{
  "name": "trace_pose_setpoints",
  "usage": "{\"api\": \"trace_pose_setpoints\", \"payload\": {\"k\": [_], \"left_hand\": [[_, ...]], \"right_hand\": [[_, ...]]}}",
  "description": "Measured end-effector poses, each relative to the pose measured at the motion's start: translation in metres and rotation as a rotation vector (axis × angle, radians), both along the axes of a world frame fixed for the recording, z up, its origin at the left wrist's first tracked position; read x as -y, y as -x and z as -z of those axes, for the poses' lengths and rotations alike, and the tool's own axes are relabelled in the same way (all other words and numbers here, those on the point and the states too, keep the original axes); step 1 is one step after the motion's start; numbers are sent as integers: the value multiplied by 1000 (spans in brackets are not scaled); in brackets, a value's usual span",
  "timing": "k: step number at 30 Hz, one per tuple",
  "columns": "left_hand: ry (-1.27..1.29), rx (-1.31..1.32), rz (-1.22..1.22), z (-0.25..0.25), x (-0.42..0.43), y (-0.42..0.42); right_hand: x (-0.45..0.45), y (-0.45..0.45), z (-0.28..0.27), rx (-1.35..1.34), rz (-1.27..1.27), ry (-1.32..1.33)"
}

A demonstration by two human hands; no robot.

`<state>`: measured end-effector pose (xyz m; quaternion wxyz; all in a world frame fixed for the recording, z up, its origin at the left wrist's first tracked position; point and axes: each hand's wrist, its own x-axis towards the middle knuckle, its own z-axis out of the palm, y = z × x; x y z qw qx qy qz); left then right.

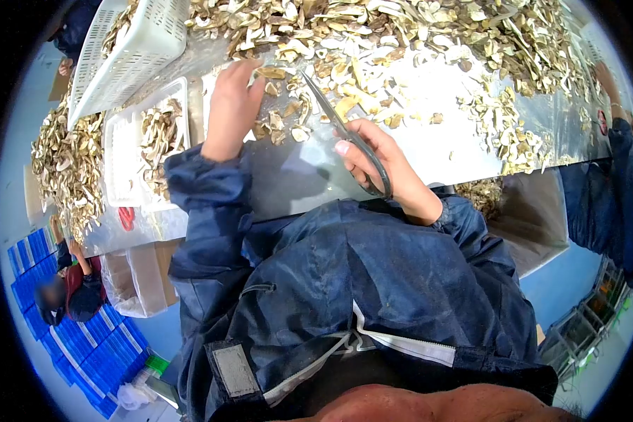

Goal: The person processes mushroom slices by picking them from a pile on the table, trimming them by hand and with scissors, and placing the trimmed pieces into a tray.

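My right hand [387, 165] is wrapped round the dark handles of a pair of scissors [323, 102], whose blades point away from me to the upper left. My left hand [233, 105] is over the metal table [281, 179], thumb and fingers apart, with nothing visible in its grasp. Beside its fingertips lies a brownish dried mushroom slice [270, 72]. More loose mushroom slices [300, 133] are scattered between my two hands, near the scissor tips.
A big heap of dried mushroom slices [485, 35] covers the table's far side. To the left are a white perforated crate [133, 67] and a white basket [123, 165] part filled with slices. A co-worker's sleeve [622, 148] shows at right; another person [77, 288] is at lower left.
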<state>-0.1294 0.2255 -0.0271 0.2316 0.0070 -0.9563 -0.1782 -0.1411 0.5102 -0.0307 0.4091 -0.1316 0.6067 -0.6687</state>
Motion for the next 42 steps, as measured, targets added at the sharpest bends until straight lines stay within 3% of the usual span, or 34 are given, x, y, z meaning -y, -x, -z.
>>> {"api": "trace_pose_setpoints", "payload": {"k": [5,9,12,13,17,20,24,30,36,42], "left_hand": [[118,193,-72,6,1,6],[-486,210,-149,1,-12,-11],[-1200,384,-134,-15,-27,-29],[-1270,408,-140,-22,-34,-34],[-1304,341,-142,-23,-50,-49],[-1144,408,-95,-28,-55,-61],[-1153,511,-4,-42,-66,-74],[-1367,479,42,-36,-72,-87],[-1694,282,22,-10,-95,-93],[-1432,278,-10,-16,-95,-93]], "right_hand": [[-2,0,1,28,13,21],[1,2,1,21,24,35],[0,2,1,17,10,28],[0,3,-1,17,0,18],[0,0,-4,32,28,30],[-3,5,-7,15,18,160],[16,2,-2,-186,145,269],[30,2,14,-249,-4,189],[34,-3,13,-109,109,255],[31,1,11,-112,57,224]]}}
